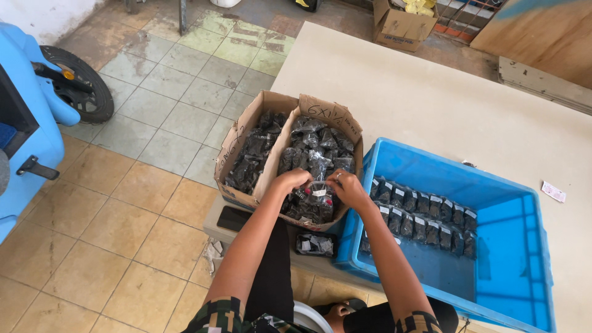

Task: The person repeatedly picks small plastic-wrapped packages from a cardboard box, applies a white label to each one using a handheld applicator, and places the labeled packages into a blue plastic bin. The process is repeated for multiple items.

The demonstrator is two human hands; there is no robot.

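My left hand (291, 180) and my right hand (347, 187) meet over the near end of a cardboard box (328, 114) packed with small clear bags of dark parts. Both hands grip one such bag (317, 193) with a white label, held just above the pile. A second cardboard box (242, 132) with the same bags stands right beside it on the left. To the right, a blue plastic crate (512, 259) holds rows of labelled bags (425, 216) standing along its far side.
One loose bag (315, 244) and a black phone (233, 218) lie on a low ledge under the boxes. A beige table (431, 92) stretches behind. On the tiled floor at left stands a blue vehicle with a black wheel (80, 83).
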